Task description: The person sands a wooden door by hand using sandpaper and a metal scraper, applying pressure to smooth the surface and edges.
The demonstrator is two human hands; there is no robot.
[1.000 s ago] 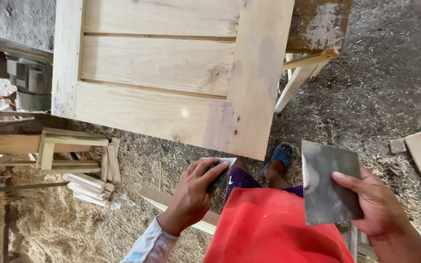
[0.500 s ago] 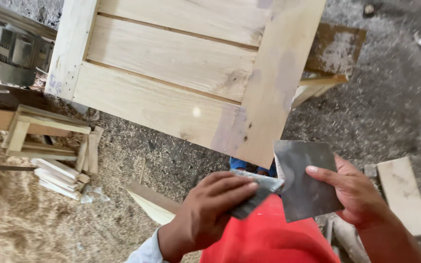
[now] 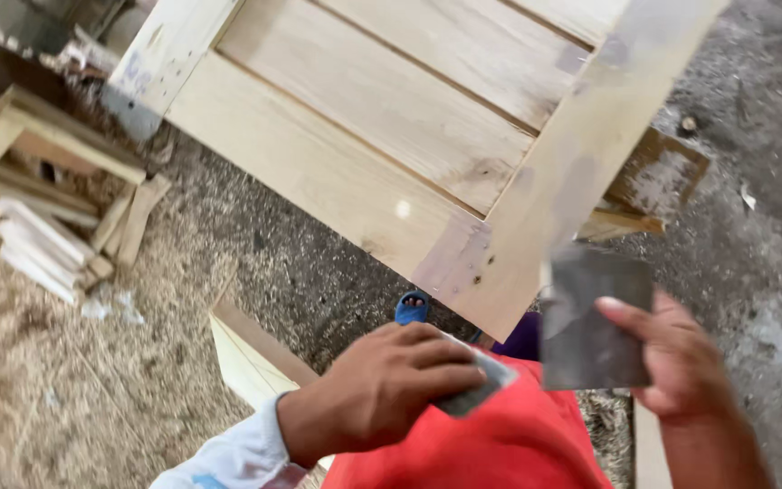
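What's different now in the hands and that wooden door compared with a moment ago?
The left hand, holding a small grey scraper, met the flat grey metal sheet in the right hand, then drew back; they are apart now. The view swung, so the pale wooden panelled door sits more tilted. Both hands keep their grip; the door stays on its stand.

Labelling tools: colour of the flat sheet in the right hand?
Dark grey, dull sheet, pinched by the right hand; head view.
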